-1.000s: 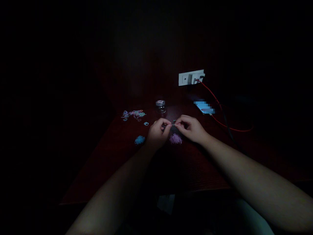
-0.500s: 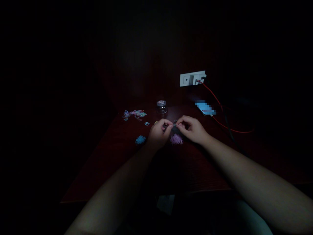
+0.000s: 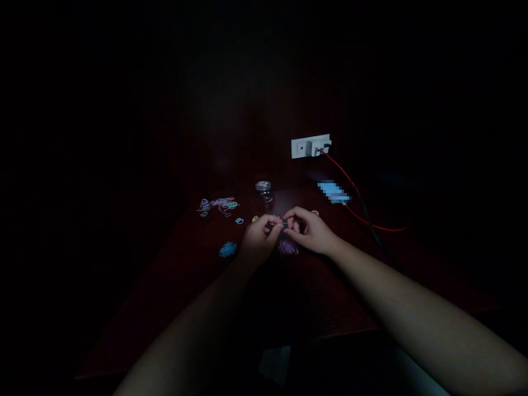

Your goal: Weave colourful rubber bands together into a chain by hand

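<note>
Both hands meet above a dark red table, fingertips nearly touching. My left hand [image 3: 259, 236] is closed in a pinch on something small that I cannot make out. My right hand [image 3: 309, 231] has its thumb and fingers curled at the same small, pale item, too dim to name. Just below the fingertips lies a pile of purple bands [image 3: 288, 247], partly hidden by the hands. A blue pile of bands [image 3: 227, 249] rests left of my left hand. Behind it are a loose light-blue band [image 3: 239, 221] and a yellow band [image 3: 254, 219].
Mixed coloured bands [image 3: 218, 205] lie at the back left. A lidded clear jar [image 3: 263, 191] stands behind the hands. At the right are a phone [image 3: 333, 191], a red cable [image 3: 363, 221] and a wall socket [image 3: 303, 147].
The whole view has shifted, so the table items appear lower and further left. The hands have come closer together, and an orange-pink band now shows behind my right hand.
</note>
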`<state>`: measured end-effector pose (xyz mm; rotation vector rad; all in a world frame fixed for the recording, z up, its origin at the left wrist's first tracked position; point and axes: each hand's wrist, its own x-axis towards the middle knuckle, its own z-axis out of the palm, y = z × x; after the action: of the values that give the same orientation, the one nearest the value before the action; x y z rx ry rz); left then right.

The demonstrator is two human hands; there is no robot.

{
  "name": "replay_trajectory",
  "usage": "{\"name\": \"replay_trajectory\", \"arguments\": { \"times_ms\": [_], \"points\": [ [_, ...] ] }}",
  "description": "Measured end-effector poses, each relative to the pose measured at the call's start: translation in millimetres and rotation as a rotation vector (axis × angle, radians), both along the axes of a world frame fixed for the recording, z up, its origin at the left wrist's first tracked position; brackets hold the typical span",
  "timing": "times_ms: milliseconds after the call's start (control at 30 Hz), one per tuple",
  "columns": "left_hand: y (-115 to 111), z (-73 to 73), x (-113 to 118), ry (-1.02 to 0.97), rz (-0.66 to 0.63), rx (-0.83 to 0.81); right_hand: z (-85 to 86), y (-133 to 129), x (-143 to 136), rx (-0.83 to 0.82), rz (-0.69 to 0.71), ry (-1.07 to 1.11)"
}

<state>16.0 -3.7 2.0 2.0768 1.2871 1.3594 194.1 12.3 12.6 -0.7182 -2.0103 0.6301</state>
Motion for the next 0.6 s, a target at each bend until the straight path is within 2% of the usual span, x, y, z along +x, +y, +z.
{"name": "replay_trajectory", "arguments": {
  "times_ms": [267,600],
  "points": [
    [-1.0,1.0,0.9,0.023,-0.009,-0.004,6.1,-1.4,1.6,0.137,-0.072,-0.037],
    [-3.4,4.1,-0.4,0.043,0.009,0.011,4.4,-0.3,2.4,0.092,-0.084,0.005]
  ]
}}
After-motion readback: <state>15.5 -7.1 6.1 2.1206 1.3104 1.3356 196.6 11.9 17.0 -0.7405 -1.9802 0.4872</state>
